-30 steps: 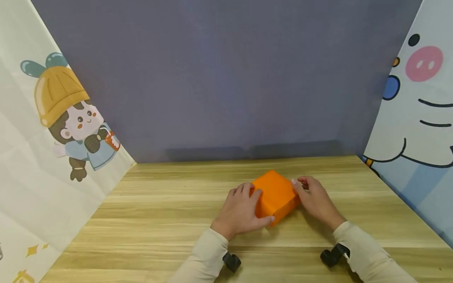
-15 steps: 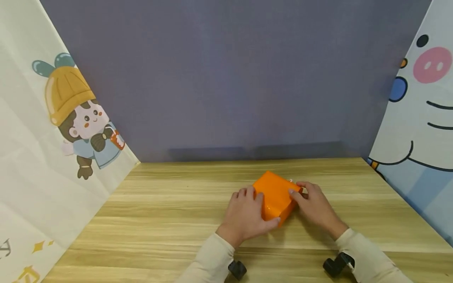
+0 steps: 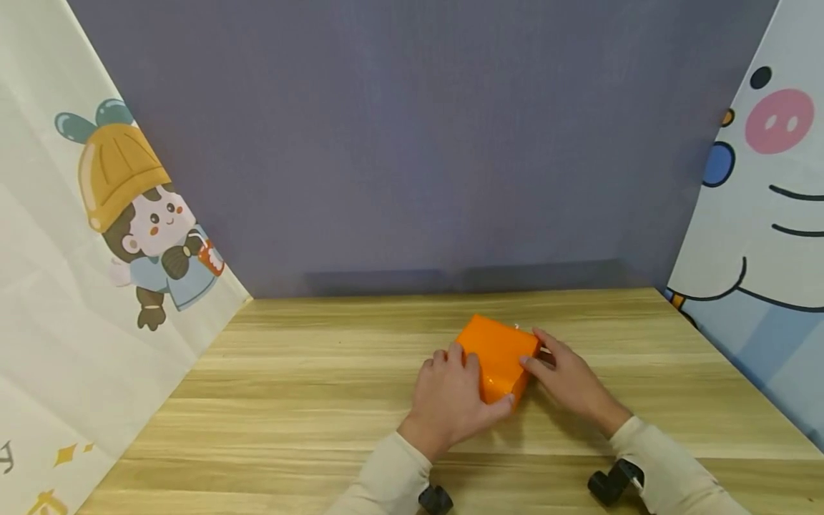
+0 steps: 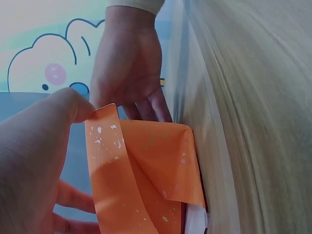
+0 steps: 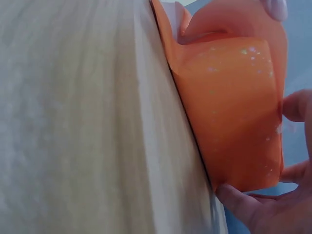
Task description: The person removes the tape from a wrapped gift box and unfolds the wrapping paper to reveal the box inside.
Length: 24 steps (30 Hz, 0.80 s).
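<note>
An orange paper-wrapped box (image 3: 496, 350) lies on the wooden table between both hands. My left hand (image 3: 447, 397) holds its left side, the fingers bent over the top edge and the thumb along the front. At the right end, my right hand (image 3: 569, 379) pinches the orange paper, thumb on top and fingers on the far side. In the left wrist view, an orange paper flap (image 4: 109, 156) stands up under the left thumb, beside a slanting fold, with a white part (image 4: 196, 219) below. The right wrist view shows the speckled wrapped end (image 5: 229, 117) near the right fingertips.
The wood-grain table (image 3: 290, 400) ends at a grey back panel (image 3: 412, 143). Cartoon-printed sheets stand on either side, the left sheet (image 3: 38, 286) and the right sheet (image 3: 785, 272). A black wrist camera (image 3: 614, 481) sits at the right sleeve.
The box has turned counterclockwise, its back corner going left and its front corner right. The right hand has followed the paper slightly left, and the left hand keeps its hold.
</note>
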### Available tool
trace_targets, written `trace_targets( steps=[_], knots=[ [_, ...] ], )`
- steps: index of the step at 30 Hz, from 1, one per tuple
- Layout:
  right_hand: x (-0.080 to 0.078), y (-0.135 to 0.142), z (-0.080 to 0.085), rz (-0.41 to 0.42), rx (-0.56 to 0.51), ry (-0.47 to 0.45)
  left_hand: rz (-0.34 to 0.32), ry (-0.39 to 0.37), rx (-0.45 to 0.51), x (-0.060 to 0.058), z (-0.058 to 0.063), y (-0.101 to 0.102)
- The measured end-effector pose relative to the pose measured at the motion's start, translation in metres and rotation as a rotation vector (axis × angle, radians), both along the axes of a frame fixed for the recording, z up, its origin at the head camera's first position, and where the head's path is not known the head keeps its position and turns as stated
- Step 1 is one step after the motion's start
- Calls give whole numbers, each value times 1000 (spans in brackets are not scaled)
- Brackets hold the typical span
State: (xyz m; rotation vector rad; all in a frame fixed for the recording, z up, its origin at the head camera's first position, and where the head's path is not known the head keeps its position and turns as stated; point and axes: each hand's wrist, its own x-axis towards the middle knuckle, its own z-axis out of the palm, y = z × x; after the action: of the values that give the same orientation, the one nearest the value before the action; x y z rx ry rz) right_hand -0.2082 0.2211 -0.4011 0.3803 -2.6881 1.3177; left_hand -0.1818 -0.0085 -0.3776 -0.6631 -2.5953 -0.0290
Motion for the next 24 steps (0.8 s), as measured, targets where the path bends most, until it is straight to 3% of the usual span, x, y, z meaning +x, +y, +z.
trace_targets(
  steps=[6, 15, 20, 24],
  knots=[
    [0, 3, -2, -2, -56, -53, 18, 6, -3, 1, 1, 3],
    [-2, 1, -3, -51, -22, -43, 35, 66, 44, 3, -1, 8],
    [-3, 0, -6, -42, -25, -21, 55, 37, 42, 6, -2, 9],
    [-3, 1, -5, -9, -23, -18, 51, 80, 58, 5, -3, 9]
  ],
)
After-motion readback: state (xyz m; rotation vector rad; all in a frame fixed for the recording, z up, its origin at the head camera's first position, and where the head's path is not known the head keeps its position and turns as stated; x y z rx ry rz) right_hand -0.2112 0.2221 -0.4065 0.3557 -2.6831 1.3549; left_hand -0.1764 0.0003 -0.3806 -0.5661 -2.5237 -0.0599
